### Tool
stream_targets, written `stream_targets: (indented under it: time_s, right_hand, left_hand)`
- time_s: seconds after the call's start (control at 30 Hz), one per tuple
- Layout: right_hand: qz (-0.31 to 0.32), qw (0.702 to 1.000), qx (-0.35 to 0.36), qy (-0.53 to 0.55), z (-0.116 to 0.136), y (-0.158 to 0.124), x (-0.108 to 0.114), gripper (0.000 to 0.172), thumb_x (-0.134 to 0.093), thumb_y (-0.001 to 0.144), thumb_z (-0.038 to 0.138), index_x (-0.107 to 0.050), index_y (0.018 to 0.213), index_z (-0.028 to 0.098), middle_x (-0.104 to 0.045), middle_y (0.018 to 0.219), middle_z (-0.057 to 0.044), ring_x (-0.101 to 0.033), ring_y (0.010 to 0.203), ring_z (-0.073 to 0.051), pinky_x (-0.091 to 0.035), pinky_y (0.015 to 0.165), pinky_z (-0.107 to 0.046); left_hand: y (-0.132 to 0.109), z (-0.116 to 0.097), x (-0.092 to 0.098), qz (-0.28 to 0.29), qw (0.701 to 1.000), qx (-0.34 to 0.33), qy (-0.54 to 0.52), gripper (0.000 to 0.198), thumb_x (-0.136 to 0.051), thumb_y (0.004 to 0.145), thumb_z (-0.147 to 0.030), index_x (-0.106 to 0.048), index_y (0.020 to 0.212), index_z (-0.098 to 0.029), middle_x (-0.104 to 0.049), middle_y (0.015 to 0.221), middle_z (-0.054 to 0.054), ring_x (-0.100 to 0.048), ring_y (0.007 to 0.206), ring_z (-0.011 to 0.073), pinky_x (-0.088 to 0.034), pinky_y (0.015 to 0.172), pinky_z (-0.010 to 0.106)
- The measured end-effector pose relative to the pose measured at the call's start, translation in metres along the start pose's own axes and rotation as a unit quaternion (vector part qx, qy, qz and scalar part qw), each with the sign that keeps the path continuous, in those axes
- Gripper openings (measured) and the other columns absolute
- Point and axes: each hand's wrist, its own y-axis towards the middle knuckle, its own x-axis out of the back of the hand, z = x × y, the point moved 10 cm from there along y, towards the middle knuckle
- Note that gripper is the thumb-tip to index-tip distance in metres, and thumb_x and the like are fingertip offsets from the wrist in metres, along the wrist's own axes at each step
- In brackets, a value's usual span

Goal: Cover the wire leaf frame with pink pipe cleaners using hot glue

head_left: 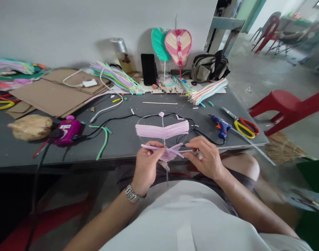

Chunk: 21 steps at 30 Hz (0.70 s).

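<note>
Left hand (146, 166), right hand (205, 158) pinch pink strips (172, 150), just apart; wire frame (149, 126) ahead, glue gun (221, 126) right of it.

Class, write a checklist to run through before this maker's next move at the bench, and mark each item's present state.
1. Left hand grips the bundle of pale pink flat strips: ok.
2. Right hand has its fingertips on that bundle: ok.
3. Wider pale pink band lies across the thin round wire frame: ok.
4. Blue hot glue gun lies within reach on the dark grey table: ok; whether it is hot: cannot tell.
5. Black electrical cord runs close beside the frame's right side: not ok, it might snag.
6. Red-and-yellow-handled scissors lie away from the hands: ok.
</note>
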Motion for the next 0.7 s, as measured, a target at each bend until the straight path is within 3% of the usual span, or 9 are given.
stream_targets:
  time_s: [0.13, 0.3, 0.53, 0.7]
  right_hand:
    - [0.035, 0.999, 0.032, 0.009, 0.010, 0.002, -0.008, 0.013, -0.064, 0.096, 0.018, -0.064, 0.109, 0.021, -0.072, 0.091, -0.007, -0.065, 0.075, -0.018, -0.054, 0.069, -0.033]
    - [0.015, 0.996, 0.055, -0.068, 0.011, 0.002, -0.011, 0.011, -0.063, 0.096, 0.011, -0.066, 0.101, 0.020, -0.071, 0.089, -0.006, -0.065, 0.077, -0.017, -0.052, 0.068, -0.030]
    - [0.028, 0.994, 0.051, -0.097, 0.002, 0.010, -0.011, 0.015, -0.056, 0.099, 0.009, -0.065, 0.094, 0.020, -0.067, 0.089, -0.006, -0.063, 0.080, -0.017, -0.052, 0.070, -0.029]
    - [0.038, 0.989, 0.073, -0.127, 0.006, 0.011, -0.014, 0.007, -0.061, 0.099, 0.014, -0.066, 0.096, 0.020, -0.069, 0.092, -0.007, -0.063, 0.080, -0.017, -0.052, 0.072, -0.030]
  left_hand:
    - [0.000, 0.000, 0.000, -0.001, 1.000, -0.002, -0.008, 0.022, -0.084, 0.063, -0.018, -0.067, 0.076, -0.016, -0.068, 0.069, -0.001, -0.064, 0.060, 0.0118, -0.051, 0.056, 0.021]
    - [0.000, 0.001, -0.001, 0.002, 1.000, 0.003, -0.017, 0.022, -0.084, 0.062, -0.021, -0.067, 0.075, -0.016, -0.068, 0.069, -0.001, -0.063, 0.061, 0.0113, -0.051, 0.059, 0.022]
    - [-0.001, 0.003, -0.002, 0.014, 1.000, 0.009, -0.023, 0.020, -0.084, 0.063, -0.022, -0.068, 0.075, -0.016, -0.069, 0.073, 0.001, -0.063, 0.067, 0.0122, -0.050, 0.062, 0.022]
    - [-0.001, 0.004, 0.001, 0.010, 0.999, 0.010, -0.031, 0.022, -0.086, 0.062, -0.023, -0.069, 0.074, -0.016, -0.068, 0.070, 0.000, -0.062, 0.065, 0.0122, -0.050, 0.063, 0.023]
